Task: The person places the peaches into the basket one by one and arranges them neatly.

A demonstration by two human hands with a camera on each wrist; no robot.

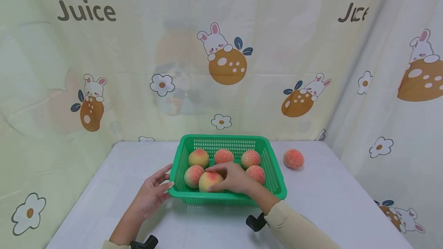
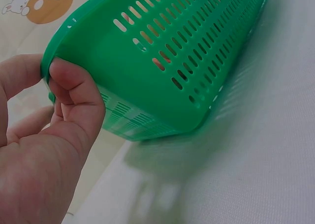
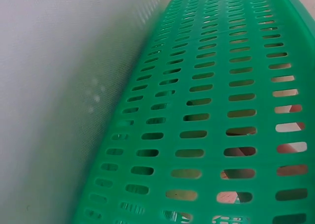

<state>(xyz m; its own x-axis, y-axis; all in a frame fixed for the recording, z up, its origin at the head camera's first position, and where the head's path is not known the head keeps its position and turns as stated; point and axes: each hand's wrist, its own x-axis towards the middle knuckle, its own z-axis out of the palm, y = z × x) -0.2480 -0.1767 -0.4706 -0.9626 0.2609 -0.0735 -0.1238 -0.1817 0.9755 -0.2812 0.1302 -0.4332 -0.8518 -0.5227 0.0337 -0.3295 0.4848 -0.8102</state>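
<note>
R hand (image 1: 234, 178) grips yellow-pink fuzzy peach (image 1: 209, 181) in green slotted basket (image 1: 277, 180); L hand (image 1: 152, 194) pinches rim.

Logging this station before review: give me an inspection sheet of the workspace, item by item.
Surface: white table, covered in pale cloth.
Job's things: green basket holding six peaches; the front peach lies under the right hand; one loose peach sits on the table right of the basket.
Clutter: nothing seen.
Hands: left hand pinches the basket's left rim; right hand grips the front peach.
Cables: nothing seen; black wrist mounts only.
Surroundings: cartoon rabbit curtain printed "Juice".
</note>
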